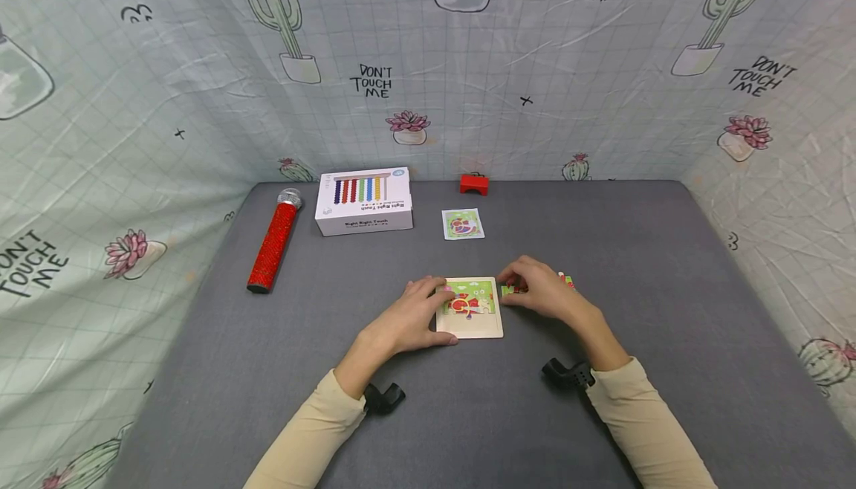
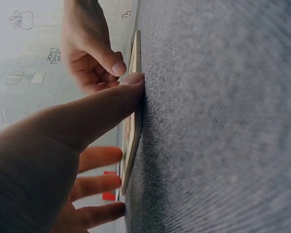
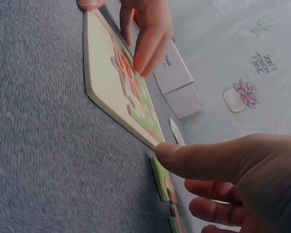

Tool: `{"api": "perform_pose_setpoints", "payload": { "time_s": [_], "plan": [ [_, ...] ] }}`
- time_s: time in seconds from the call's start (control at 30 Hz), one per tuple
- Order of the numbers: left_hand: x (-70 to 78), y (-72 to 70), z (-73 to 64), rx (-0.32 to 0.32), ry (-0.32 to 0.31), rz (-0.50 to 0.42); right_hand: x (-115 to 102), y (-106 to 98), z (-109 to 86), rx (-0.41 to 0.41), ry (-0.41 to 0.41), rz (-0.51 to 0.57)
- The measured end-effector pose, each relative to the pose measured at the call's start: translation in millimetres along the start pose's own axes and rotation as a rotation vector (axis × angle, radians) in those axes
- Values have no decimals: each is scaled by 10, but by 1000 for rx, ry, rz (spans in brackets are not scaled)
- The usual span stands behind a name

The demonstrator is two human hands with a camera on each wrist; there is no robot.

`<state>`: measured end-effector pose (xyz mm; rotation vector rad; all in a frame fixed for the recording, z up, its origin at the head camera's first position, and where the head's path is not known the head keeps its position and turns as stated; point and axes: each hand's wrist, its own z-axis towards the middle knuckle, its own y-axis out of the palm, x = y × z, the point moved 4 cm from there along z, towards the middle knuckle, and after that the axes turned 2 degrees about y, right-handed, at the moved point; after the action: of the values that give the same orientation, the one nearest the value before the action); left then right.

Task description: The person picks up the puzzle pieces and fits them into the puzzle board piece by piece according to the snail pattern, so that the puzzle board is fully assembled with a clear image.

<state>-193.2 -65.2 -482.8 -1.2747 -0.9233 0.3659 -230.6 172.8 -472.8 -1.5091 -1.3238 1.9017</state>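
Note:
A square wooden jigsaw board lies flat, its upper part filled with joined green and red puzzle pieces; its lower strip shows bare wood. My left hand holds the board at its left side, thumb on the front edge, fingers over the upper left. Beside the right edge hovers my right hand, fingers loosely bent and thumb tip by the board's corner. Loose puzzle pieces lie on the cloth under it, and more loose pieces show past its wrist side. Nothing shows pinched in that hand.
A picture card lies behind the board, with a red arch block farther back. Back left stand a white box and a red microphone. Grey cloth covers the table; a printed curtain hangs behind.

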Motion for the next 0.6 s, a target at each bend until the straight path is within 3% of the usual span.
{"api": "perform_pose_setpoints", "payload": {
  "time_s": [0.3,0.6],
  "plan": [
    [-13,0,-19,-29,-65,-19,71,-18,0,-24,26,-26],
    [-17,-10,-16,-31,-69,-25,68,-7,5,-50,29,-54]
  ]
}}
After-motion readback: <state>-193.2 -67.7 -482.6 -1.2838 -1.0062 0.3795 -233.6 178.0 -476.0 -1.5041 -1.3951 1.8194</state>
